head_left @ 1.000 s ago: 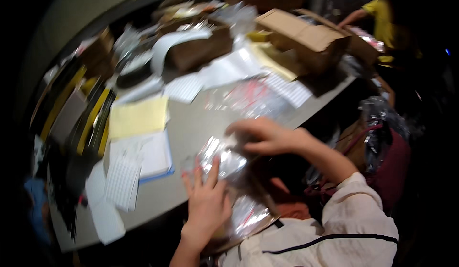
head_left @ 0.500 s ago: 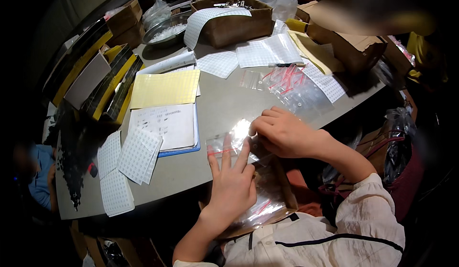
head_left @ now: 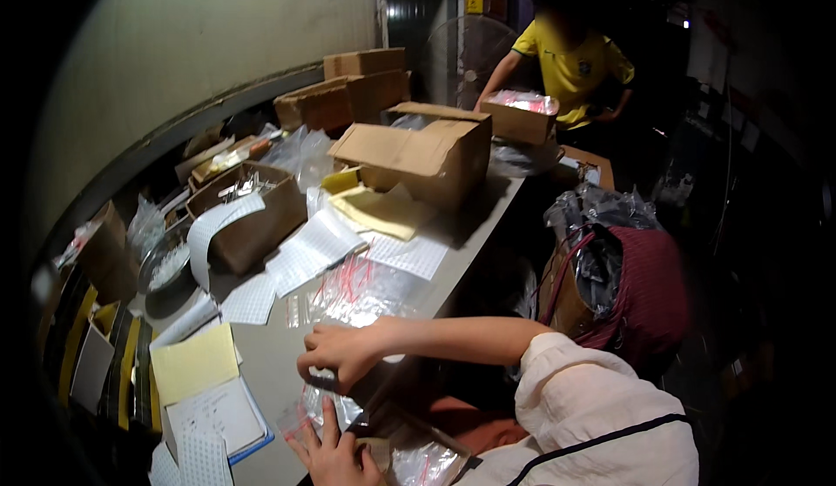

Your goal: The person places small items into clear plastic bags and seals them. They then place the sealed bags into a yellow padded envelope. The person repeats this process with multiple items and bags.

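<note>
My left hand (head_left: 338, 460) lies with fingers spread, pressing on a clear zip bag (head_left: 292, 420) with a red strip at the table's near edge. Just above it, my right hand (head_left: 347, 355) is closed, its fingers curled down at the far end of the clear plastic; what is between the fingertips is hidden. A cardboard box (head_left: 459, 451) holding more clear bags sits below the table edge, by my lap. Beyond my right hand is a pile of clear zip bags with red strips (head_left: 353, 287).
Printed sticker sheets (head_left: 251, 300), a yellow sheet (head_left: 196, 364) and a blue clipboard (head_left: 251, 434) lie to the left. Cardboard boxes (head_left: 418, 159) and a bowl of white bits (head_left: 167, 268) stand farther back. A person in a yellow shirt (head_left: 579, 72) stands beyond, by a box of bags.
The view has swung up and right, bringing the person in yellow and the back wall into sight. My hands stay at the zip bag, the left spread and the right closed.
</note>
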{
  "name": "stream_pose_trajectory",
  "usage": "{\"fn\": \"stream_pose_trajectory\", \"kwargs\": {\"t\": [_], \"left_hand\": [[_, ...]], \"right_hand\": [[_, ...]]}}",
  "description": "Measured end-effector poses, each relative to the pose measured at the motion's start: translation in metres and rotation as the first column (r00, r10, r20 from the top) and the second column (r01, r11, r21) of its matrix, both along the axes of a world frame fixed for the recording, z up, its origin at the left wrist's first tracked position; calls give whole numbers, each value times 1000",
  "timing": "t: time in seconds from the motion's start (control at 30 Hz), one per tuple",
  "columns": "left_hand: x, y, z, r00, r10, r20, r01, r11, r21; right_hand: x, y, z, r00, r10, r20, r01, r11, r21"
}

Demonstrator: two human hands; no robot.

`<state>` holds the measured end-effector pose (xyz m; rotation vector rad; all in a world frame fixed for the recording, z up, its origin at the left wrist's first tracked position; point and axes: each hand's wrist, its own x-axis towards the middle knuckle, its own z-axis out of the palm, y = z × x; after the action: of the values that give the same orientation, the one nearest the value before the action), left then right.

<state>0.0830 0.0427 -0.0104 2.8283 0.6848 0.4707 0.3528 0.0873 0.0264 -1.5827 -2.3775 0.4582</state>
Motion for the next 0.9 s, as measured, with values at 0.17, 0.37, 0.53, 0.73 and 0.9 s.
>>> {"fn": "stream_pose_trajectory", "kwargs": {"t": [0.17,0.37,0.53,0.73,0.9], "left_hand": [[-6,4,-1,997,-41,70,39,999,21],[-5,7,-7,974,-85,210,71,995,74],[-7,6,-7,972,-64,228,57,998,37],[-7,9,-17,938,-54,342,48,999,26],[-7,8,-15,926,-48,374,47,999,13]], "right_hand": [[-6,3,8,996,18,-82,-27,994,-105],[-11,15,-13,985,13,-171,-24,998,-58],[-12,16,-21,965,33,-261,-29,999,21],[-14,8,-19,932,-16,-363,23,1000,15],[-24,4,-18,862,-39,-505,83,995,64]]}}
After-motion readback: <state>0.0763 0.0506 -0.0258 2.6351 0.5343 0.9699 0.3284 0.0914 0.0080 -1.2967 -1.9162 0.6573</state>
